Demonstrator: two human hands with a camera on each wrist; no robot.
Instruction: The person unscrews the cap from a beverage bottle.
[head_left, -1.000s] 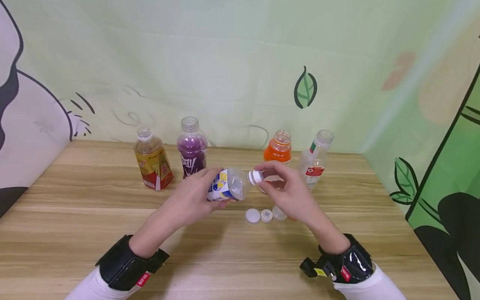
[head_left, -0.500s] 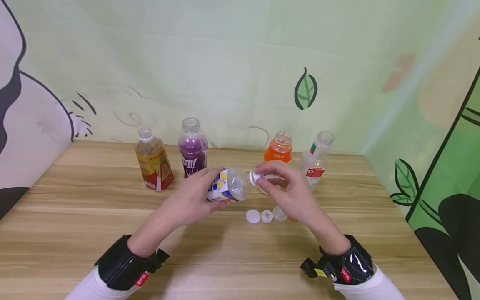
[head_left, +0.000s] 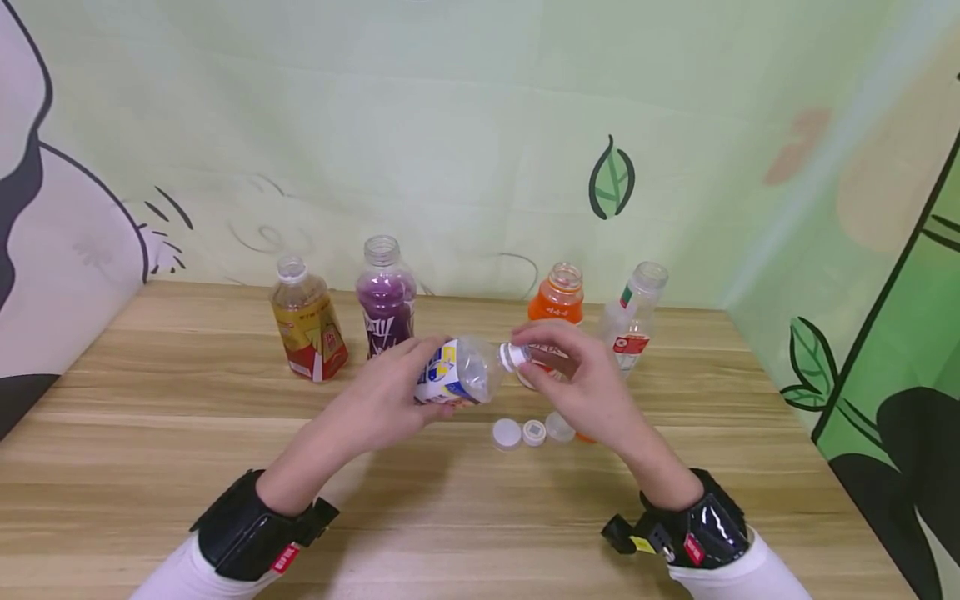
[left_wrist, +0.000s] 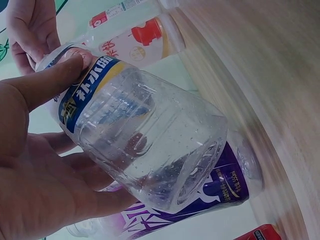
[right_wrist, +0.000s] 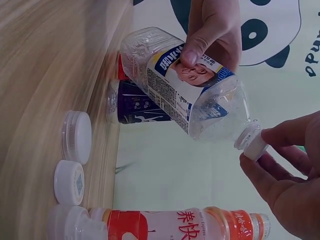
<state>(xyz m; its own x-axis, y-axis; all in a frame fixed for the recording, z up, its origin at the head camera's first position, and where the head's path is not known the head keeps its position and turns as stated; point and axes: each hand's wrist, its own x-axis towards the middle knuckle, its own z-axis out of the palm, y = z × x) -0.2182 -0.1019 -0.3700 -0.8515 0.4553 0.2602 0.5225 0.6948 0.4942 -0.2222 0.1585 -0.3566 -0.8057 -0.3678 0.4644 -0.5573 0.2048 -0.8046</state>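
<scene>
My left hand (head_left: 386,392) grips a clear plastic bottle (right_wrist: 217,117) with a blue, white and yellow label, tilted above the table with its mouth toward the right. In the left wrist view, the thumb lies over the label and the bottle's clear base (left_wrist: 170,160) shows several droplets. At the neck, my right hand (head_left: 577,379) pinches a white cap (right_wrist: 255,145) between thumb and fingers. The cap sits at the bottle's mouth; how far it is screwed on I cannot tell.
Uncapped bottles stand along the back: a yellow-red one (head_left: 307,325), a purple one (head_left: 385,292), an orange one (head_left: 555,304) and a clear one (head_left: 630,333). Loose caps lie in a row on the wooden table (head_left: 465,517), among them a wide white cap (head_left: 506,434) and a smaller one (head_left: 533,432).
The right fingers have shifted slightly around the white cap at the bottle's neck. The left hand and the bottle stay nearly in place.
</scene>
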